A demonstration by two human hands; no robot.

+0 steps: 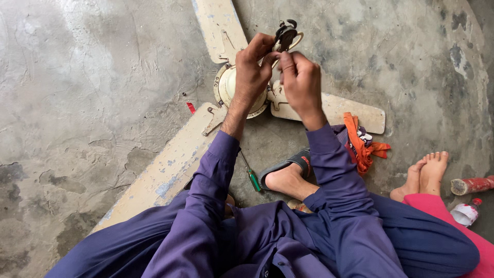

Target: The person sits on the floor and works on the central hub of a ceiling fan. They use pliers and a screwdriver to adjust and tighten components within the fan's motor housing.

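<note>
Both hands up over a cream ceiling fan [234,85] lying mid-floor: left hand [251,72] and right hand [302,82] pinched together on a small dark hanger clamp [285,35] at the shaft top. Likely to slip if the pinch eases; tiny screws [184,94] easily lost on bare concrete floor [77,103]. Close by: green screwdriver [253,179], orange rag [360,141], another person's bare feet [424,172], red bottle [471,185].
</note>
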